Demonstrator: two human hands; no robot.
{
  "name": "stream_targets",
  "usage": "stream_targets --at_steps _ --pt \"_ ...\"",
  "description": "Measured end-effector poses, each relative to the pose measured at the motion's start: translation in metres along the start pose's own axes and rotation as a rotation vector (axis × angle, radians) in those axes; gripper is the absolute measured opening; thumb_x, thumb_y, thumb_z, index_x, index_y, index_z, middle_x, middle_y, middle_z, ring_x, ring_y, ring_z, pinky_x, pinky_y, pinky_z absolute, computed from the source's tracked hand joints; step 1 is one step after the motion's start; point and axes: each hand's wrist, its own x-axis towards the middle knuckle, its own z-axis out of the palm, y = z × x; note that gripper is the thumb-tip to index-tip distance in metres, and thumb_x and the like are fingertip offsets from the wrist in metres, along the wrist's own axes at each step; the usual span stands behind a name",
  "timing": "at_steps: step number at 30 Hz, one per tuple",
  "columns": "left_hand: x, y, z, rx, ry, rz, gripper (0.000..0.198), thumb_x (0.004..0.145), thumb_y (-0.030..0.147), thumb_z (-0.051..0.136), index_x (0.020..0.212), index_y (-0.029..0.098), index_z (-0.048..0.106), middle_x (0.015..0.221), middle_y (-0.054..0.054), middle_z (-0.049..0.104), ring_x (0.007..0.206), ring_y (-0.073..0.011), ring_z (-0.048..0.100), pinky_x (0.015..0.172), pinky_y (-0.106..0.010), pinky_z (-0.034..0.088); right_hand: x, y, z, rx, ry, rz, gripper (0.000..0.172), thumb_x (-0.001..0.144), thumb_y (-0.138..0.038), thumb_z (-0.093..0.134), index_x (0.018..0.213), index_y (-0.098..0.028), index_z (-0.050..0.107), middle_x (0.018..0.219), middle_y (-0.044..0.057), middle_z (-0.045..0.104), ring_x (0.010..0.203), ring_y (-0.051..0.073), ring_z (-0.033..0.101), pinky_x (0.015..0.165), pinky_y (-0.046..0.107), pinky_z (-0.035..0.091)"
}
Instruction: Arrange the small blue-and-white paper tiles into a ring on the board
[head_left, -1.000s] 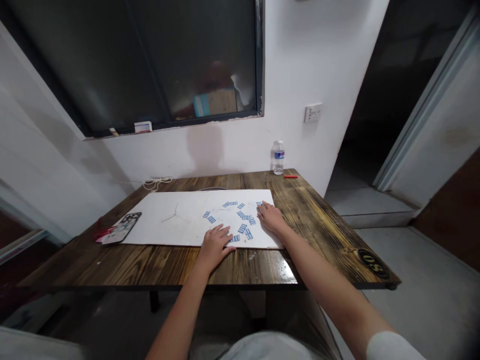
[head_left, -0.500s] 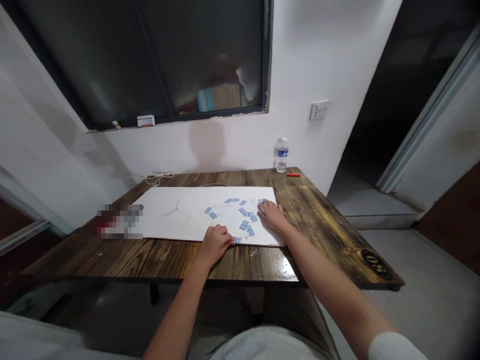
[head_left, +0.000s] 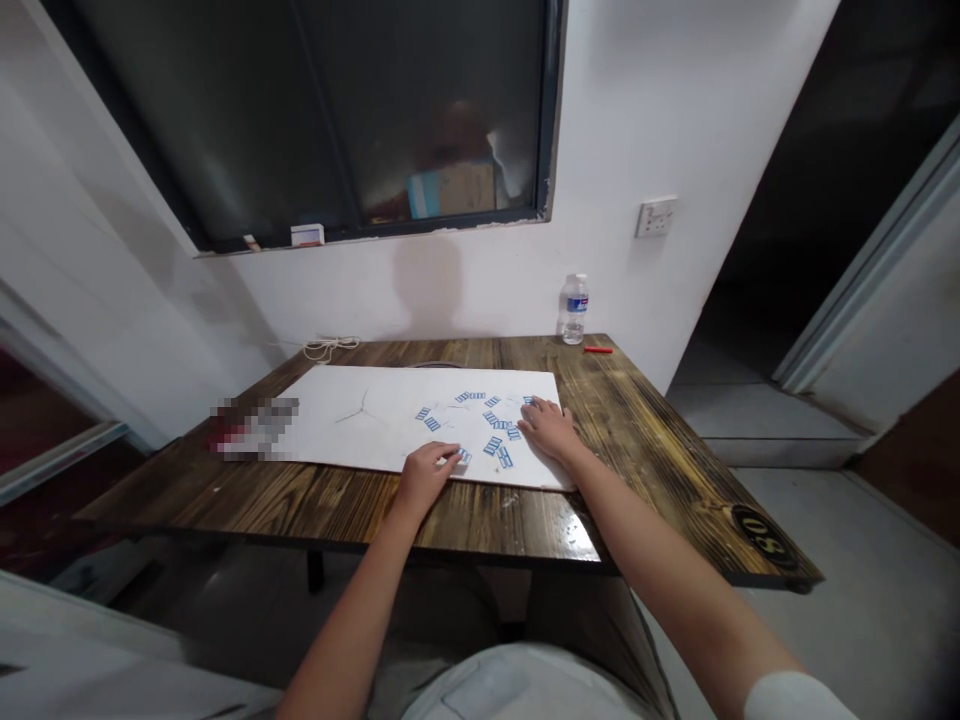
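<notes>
Several small blue-and-white tiles point(head_left: 495, 425) lie scattered on a white board point(head_left: 375, 415) that rests on a dark wooden table point(head_left: 622, 430). My left hand point(head_left: 424, 472) sits at the board's near edge with fingers curled, its fingertips pinching one tile point(head_left: 463, 457). My right hand point(head_left: 551, 428) lies flat on the board's right side, fingers spread, touching tiles near its fingertips.
A water bottle point(head_left: 574, 309) and a red pen point(head_left: 598, 350) stand at the table's far right by the wall. A white cord point(head_left: 330, 346) lies at the far left. A blurred flat object point(head_left: 255, 427) sits at the board's left end. A doorway opens to the right.
My left hand has curled from flat into a pinch on a tile at the board's near edge. The camera has shifted, so the table sits slightly more to the right. My right hand stays flat.
</notes>
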Motion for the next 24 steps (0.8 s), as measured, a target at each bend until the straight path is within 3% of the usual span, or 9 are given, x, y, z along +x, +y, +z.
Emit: stream_targets --at_steps 8,12,14,16,19,22,24 --pt "0.0 -0.013 -0.004 -0.348 0.124 -0.451 0.029 0.065 0.033 0.074 0.088 0.015 0.071 0.075 -0.004 0.068 0.069 -0.0169 0.065 0.064 -0.029 0.056 0.001 0.001 0.004 0.015 0.007 -0.011 0.039 0.093 -0.045 0.042 0.125 -0.027 0.055 0.149 0.009 0.036 0.131 0.036 0.033 0.1 0.064 0.025" --pt "0.003 -0.011 -0.004 -0.53 0.216 -0.516 0.044 0.057 0.029 0.078 0.097 0.016 0.065 0.077 0.0 0.063 0.065 -0.0129 0.064 0.058 -0.026 0.056 0.002 -0.001 0.001 0.038 0.087 -0.019 0.039 0.091 -0.042 0.048 0.125 -0.026 0.056 0.147 0.01 0.039 0.129 0.035 0.034 0.102 0.063 0.02" --pt "0.004 -0.011 -0.004 -0.557 0.237 -0.528 0.046 0.055 0.03 0.079 0.096 0.016 0.064 0.075 0.001 0.062 0.064 -0.0127 0.064 0.056 -0.025 0.056 0.002 -0.003 -0.003 0.077 0.142 -0.041 0.034 0.09 -0.041 0.052 0.118 -0.025 0.062 0.139 0.011 0.047 0.124 0.033 0.039 0.102 0.059 0.023" --pt "0.004 -0.012 -0.003 -0.54 0.216 -0.543 0.039 0.055 0.032 0.079 0.087 0.015 0.066 0.075 -0.001 0.064 0.066 -0.0141 0.063 0.055 -0.025 0.056 0.003 -0.007 -0.008 0.155 0.153 -0.121 0.025 0.088 -0.039 0.056 0.101 -0.023 0.069 0.122 0.011 0.059 0.114 0.029 0.047 0.097 0.049 0.032" --pt "0.002 -0.012 -0.001 -0.514 0.158 -0.565 0.032 0.056 0.036 0.078 0.079 0.015 0.068 0.076 -0.003 0.067 0.07 -0.016 0.063 0.057 -0.026 0.056 0.001 -0.014 -0.013 0.339 0.045 -0.338 0.019 0.085 -0.035 0.062 0.079 -0.019 0.07 0.091 0.007 0.065 0.091 0.021 0.055 0.084 0.034 0.04" --pt "0.001 -0.012 0.001 -0.523 0.12 -0.585 0.033 0.055 0.039 0.078 0.076 0.016 0.068 0.072 -0.002 0.065 0.068 -0.0157 0.061 0.059 -0.028 0.057 -0.002 -0.02 -0.014 0.478 -0.094 -0.517 0.017 0.079 -0.035 0.07 0.077 -0.018 0.07 0.08 0.004 0.063 0.081 0.017 0.056 0.075 0.027 0.041" --pt "0.0 -0.011 0.002 -0.517 0.105 -0.584 0.035 0.055 0.042 0.078 0.075 0.017 0.067 0.07 -0.001 0.064 0.065 -0.0153 0.06 0.059 -0.029 0.057 -0.004 -0.022 -0.013 0.495 -0.144 -0.565 0.024 0.07 -0.04 0.077 0.08 -0.019 0.071 0.081 0.003 0.062 0.082 0.017 0.055 0.074 0.026 0.04"
